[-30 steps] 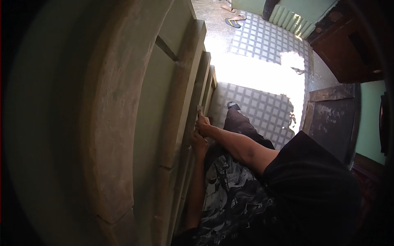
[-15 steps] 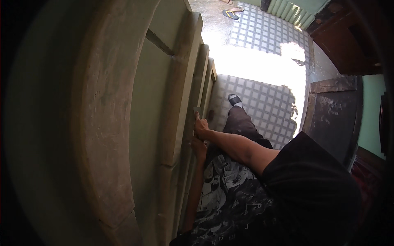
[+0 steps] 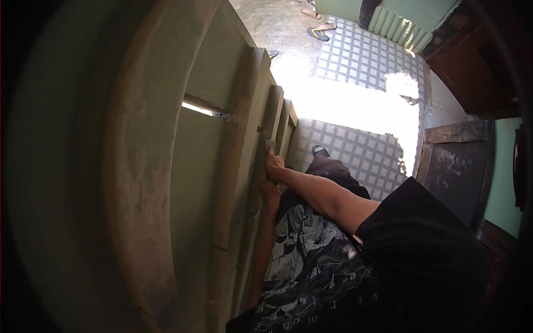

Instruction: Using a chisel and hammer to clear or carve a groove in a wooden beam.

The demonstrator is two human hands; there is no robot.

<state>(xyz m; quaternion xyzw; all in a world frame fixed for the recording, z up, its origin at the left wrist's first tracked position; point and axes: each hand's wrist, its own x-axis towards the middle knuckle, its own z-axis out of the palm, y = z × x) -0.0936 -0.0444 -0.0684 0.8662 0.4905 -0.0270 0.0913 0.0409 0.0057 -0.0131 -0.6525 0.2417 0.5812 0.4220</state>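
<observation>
A pale green wooden panel [image 3: 194, 166] with raised, worn frame strips stands along my left side. At its narrow ledges, my right hand [image 3: 274, 164] is closed around a small flat grey piece [image 3: 270, 145], one finger stretched along it and pressing it to the wood. Too little of the piece shows to tell its kind. Just below, my left hand [image 3: 270, 191] rests close against the same woodwork, right beside my right wrist. Its fingers are mostly hidden behind my right hand and the strips.
Checked floor tiles [image 3: 355, 147] lie to the right, crossed by a bright sunlit patch. Flip-flops [image 3: 319, 33] lie at the far end. A dark wooden panel [image 3: 455, 166] and a brown wooden cabinet [image 3: 472, 61] stand on the right. My foot [image 3: 320, 150] is on the tiles.
The view has shifted, so the floor and strips sit lower in it. A bright slit now shows between the panels at upper left. My right hand still presses the grey piece to the wood.
</observation>
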